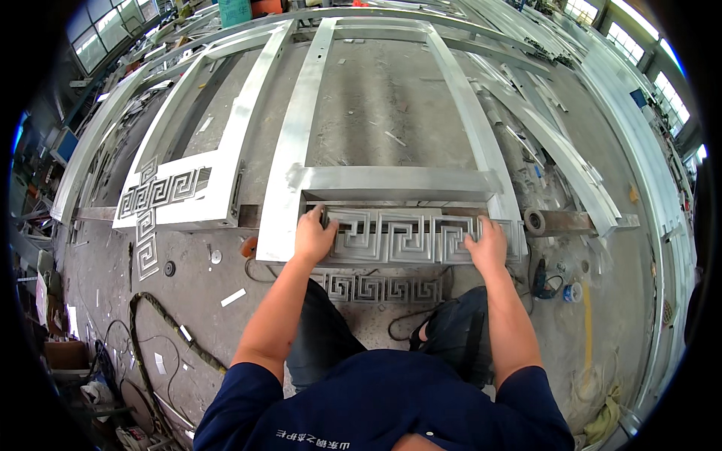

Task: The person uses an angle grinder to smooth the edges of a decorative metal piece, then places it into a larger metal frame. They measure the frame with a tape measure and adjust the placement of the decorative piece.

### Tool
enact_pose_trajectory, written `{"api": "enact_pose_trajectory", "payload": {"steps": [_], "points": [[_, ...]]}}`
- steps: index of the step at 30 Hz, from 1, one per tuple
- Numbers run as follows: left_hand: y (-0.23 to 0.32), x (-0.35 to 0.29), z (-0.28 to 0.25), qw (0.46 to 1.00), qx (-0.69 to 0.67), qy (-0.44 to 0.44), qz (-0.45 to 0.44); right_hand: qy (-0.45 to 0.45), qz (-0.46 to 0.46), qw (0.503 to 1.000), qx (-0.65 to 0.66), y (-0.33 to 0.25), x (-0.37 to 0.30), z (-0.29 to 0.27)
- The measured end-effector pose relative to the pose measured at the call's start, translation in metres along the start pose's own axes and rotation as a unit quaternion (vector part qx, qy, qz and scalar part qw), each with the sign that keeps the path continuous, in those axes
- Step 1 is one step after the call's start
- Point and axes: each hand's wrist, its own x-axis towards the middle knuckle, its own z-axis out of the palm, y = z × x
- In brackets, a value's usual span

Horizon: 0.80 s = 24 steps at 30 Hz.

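A silvery metal Greek-key fretwork strip (406, 239) lies at the near end of a pale metal frame (299, 139), just below its crossbar (395, 180). My left hand (314, 236) is closed around the strip's left end, fingers over its upper edge. Towards the other end, my right hand (487, 245) grips the strip with thumb and fingers; its right tip extends past that hand. Whether the strip fits inside the frame or rests on it, I cannot tell. Another fretwork strip (383, 289) lies lower down, between my knees and the frame.
More fretwork pieces (162, 192) lie crossed on a neighbouring frame at left. A dark steel support (568, 222) runs under the frames. At right stand a power drill (539, 279) and a small tub (573, 292). A wrapped hose (177, 323) and metal scraps litter the concrete floor.
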Motion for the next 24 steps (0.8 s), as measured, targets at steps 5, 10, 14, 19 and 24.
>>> {"api": "enact_pose_trajectory", "payload": {"steps": [5,10,14,19,24], "points": [[0.027,0.011,-0.018,0.999,-0.018,0.034,-0.004,-0.007,0.038,0.999,-0.009,-0.022,0.039,0.015],[0.020,0.017,-0.016,0.995,0.095,0.035,0.018,-0.037,0.035,0.998,-0.032,-0.041,0.068,0.031],[0.005,0.020,-0.013,0.975,0.219,0.035,0.034,-0.047,0.016,0.998,-0.042,-0.047,0.079,0.043],[-0.008,0.023,-0.011,0.970,0.237,0.031,0.035,-0.053,0.011,0.997,-0.049,-0.053,0.076,0.054],[-0.002,0.019,-0.015,0.972,0.224,0.059,0.035,-0.066,0.015,0.995,-0.069,-0.056,0.075,0.061]]}}
